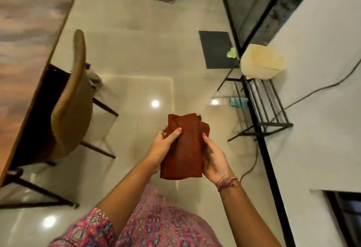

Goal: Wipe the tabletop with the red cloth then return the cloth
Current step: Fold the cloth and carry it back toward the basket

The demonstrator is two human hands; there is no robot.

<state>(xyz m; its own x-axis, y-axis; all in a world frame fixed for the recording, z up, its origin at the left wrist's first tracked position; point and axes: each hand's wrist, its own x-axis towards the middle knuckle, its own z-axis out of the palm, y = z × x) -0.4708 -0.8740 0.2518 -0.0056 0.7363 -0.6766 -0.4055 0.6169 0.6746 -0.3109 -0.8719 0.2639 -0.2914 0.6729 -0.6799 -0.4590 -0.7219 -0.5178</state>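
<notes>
Red cloth, folded into a rough oblong, is held up in front of the person over the shiny floor, not touching the tabletop, which sits well off to the left w/ a brown chair tucked beside it.

Left hand grips the cloth's left edge: thumb pressed across the front, fingers wrapped behind. Right hand cups the right edge, fingers curled under the fabric, thumb along the side. Both are closed on the cloth, neither is spread.

Handling, as a judgement: soft, light, floppy fabric, prob. a thin woven or knit rag. The upper corners fan out loose, so the fold won't keep its shape w/o support. Not fragile, not slippery; any firm pinch holds it. Best hold for wiping is a flat palm on top of the folded pad, fingers over the leading edge so the layers don't slide apart. For carrying, pinch through all layers near the middle.

Frame is a bit motion-blurred, so I can't say if the cloth is damp or dry.

Black wire rack stands by the wall at right w/ a cream tub on top; poss. where the cloth goes back, but nothing confirms it.
</notes>
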